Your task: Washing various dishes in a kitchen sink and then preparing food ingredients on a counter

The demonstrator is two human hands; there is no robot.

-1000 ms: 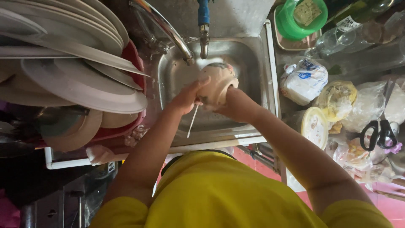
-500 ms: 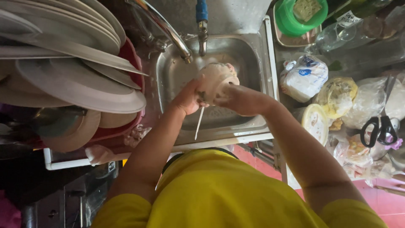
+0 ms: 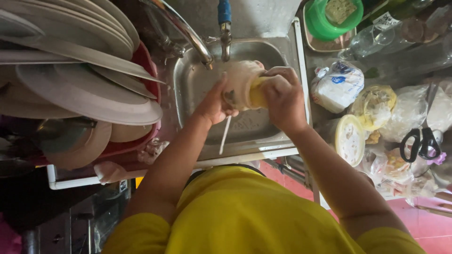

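Observation:
Over a steel sink [image 3: 188, 89] my left hand [image 3: 213, 103] holds a cream-coloured bowl [image 3: 239, 82] tipped on its side. My right hand [image 3: 281, 94] presses a yellow sponge [image 3: 258, 91] against the bowl's rim. A thin stream of water [image 3: 225, 135] runs down from the bowl into the basin. A curved metal tap [image 3: 186, 28] and a second tap with a blue handle [image 3: 224, 23] stand just above the bowl.
A red rack [image 3: 143, 56] at the left holds several large pale plates [image 3: 84, 94]. At the right are tied plastic bags [image 3: 336, 87], a round lidded tub [image 3: 349, 139], black scissors [image 3: 421, 143], a green bowl [image 3: 336, 16] and clear bottles [image 3: 381, 35].
The view has shifted slightly. My right hand with the sponge has moved around the bowl's rim, and the bowl has turned a little in my left hand.

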